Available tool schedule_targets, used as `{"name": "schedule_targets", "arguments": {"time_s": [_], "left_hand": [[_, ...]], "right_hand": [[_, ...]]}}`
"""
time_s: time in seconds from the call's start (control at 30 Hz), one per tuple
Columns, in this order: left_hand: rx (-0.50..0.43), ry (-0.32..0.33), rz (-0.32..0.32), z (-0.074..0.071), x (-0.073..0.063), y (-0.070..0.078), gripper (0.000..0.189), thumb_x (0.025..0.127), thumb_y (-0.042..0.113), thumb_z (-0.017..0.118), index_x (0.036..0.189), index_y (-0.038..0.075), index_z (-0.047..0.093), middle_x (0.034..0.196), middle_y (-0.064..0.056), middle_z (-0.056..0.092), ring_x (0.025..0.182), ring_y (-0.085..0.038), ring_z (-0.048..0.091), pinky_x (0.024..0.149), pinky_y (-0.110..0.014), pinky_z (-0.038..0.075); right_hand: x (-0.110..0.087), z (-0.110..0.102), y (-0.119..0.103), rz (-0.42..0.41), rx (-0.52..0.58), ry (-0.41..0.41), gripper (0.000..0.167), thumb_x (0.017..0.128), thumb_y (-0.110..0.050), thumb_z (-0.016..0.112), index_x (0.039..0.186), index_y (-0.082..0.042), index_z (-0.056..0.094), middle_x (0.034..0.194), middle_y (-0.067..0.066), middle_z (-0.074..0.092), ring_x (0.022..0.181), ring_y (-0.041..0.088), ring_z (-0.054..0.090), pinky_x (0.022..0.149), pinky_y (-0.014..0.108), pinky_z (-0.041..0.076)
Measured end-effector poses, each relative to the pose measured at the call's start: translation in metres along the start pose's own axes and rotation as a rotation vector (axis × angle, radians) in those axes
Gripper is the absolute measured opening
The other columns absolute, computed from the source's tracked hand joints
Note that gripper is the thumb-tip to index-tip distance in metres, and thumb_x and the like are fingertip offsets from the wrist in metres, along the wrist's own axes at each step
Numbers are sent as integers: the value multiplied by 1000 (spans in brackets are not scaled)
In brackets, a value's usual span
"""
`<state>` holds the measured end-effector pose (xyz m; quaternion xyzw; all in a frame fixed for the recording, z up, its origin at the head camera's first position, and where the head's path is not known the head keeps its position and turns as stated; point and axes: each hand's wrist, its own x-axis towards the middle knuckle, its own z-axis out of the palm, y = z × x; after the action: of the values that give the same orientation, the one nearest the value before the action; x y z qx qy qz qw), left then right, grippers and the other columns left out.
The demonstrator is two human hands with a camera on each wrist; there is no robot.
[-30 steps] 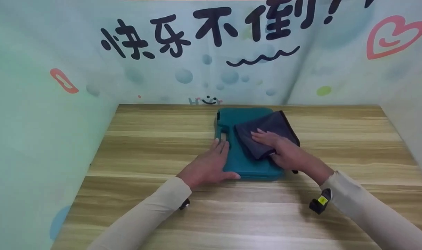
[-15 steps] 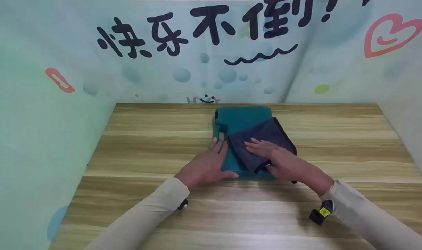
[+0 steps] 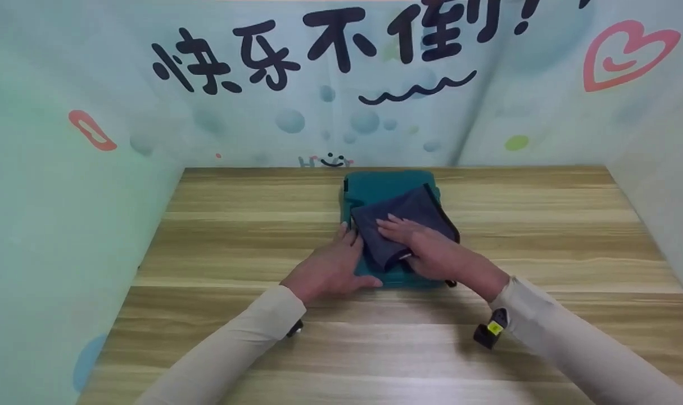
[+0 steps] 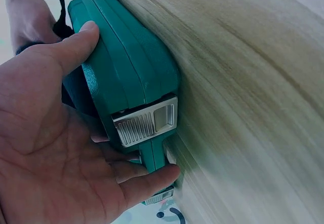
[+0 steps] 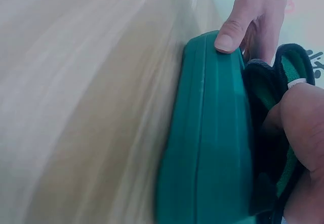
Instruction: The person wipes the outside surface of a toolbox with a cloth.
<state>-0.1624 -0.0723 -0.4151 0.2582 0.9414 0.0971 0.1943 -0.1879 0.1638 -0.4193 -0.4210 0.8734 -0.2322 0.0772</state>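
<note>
A teal hard plastic case (image 3: 383, 183) lies flat near the far edge of the table, its handle to the left. The left hand (image 3: 330, 264) steadies its near left corner, fingers extended along the handle side and thumb on the near side. In the left wrist view a metal latch (image 4: 147, 122) shows beside the handle. A folded dark grey cloth (image 3: 417, 208) with black edging covers much of the case top. The right hand (image 3: 434, 250) presses it down with outstretched fingers, thumb tucked into its fold (image 5: 271, 82) in the right wrist view. The cloth hides part of the handle.
The case rests on a wood-grain table (image 3: 234, 225). A pale printed backdrop (image 3: 251, 129) with large black characters stands along the table's far edge, and pale side panels flank it. A small black device (image 3: 490, 329) sits at the right wrist.
The right hand and cloth first came toward the near edge, then slid left and slightly back across the case top, now overlapping the handle. The left hand stays in place on the case.
</note>
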Motion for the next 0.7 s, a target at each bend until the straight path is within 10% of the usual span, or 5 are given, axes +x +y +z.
{"name": "schedule_targets", "arguments": {"time_s": [0.7], "left_hand": [[-7,30,21,2,-4,-5,104,95,67,55,163,3,10,168,-15,12,153,-33,2,117,-40,24]], "right_hand": [[72,-19,22,212,1,4,56,98,7,49,152,-2,44,160,11,35,150,30,22,117,54,20]]}}
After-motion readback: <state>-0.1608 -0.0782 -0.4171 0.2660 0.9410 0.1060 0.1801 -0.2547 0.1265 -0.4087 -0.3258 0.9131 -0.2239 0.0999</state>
